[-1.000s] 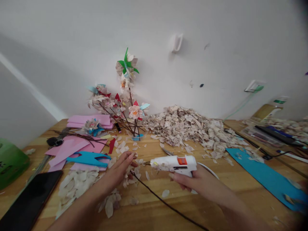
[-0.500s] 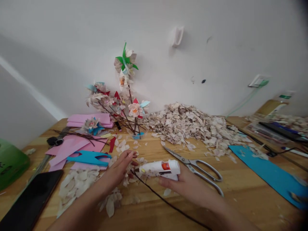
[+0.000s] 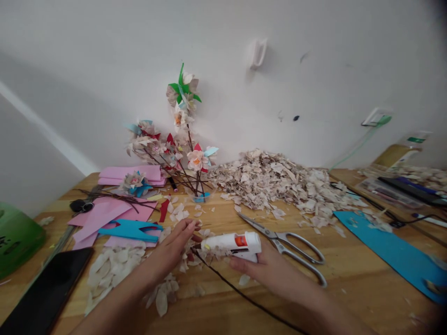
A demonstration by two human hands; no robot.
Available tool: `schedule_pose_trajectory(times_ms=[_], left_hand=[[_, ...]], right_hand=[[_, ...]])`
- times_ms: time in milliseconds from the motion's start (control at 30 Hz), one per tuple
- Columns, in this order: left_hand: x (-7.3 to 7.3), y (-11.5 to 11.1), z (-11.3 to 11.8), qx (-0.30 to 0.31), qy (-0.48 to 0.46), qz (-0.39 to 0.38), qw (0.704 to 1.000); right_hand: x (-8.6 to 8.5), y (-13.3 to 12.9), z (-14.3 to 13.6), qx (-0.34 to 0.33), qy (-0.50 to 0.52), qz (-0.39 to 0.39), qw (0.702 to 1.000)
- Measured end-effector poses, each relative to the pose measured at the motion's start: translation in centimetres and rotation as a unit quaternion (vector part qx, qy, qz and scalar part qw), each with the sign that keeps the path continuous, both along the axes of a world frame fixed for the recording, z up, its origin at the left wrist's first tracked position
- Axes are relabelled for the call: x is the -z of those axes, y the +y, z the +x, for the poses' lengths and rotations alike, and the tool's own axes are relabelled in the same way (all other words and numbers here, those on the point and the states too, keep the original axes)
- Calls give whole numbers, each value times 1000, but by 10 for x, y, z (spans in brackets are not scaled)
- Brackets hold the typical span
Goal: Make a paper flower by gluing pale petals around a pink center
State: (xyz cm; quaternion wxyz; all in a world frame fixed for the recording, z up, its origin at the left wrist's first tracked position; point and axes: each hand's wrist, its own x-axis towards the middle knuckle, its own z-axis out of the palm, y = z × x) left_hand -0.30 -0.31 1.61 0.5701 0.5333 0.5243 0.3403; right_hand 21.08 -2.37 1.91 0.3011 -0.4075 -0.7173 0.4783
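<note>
My right hand (image 3: 268, 265) is closed round the handle of a white glue gun (image 3: 226, 244) with an orange part on its side. The gun's nozzle points left, close to the fingers of my left hand (image 3: 179, 239). Those fingers are bent together near the end of a thin dark stem (image 3: 240, 292) that runs down to the right under the gun. What they pinch is too hidden to make out. Silver scissors (image 3: 284, 244) lie with blades apart beside my right hand. Pale loose petals (image 3: 161, 295) are scattered under and around my left hand.
A big petal heap (image 3: 275, 181) lies against the wall. Petal flowers (image 3: 197, 159) stand in a clear cup (image 3: 200, 195) at back left. Pink paper (image 3: 101, 218), a phone (image 3: 49, 288) and a green container (image 3: 19, 239) are left; a blue sheet (image 3: 387, 253) is right.
The whole view has shifted very slightly. Both hands and the glue gun hold nearly the same place.
</note>
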Motion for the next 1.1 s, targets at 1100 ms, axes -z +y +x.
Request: schedule_pose_trajectory(times_ms=[1100], left_hand=[[-5,-3,1,5,14,1,1000]], right_hand=[[-2,1,2,-12,-14,-13,1000]])
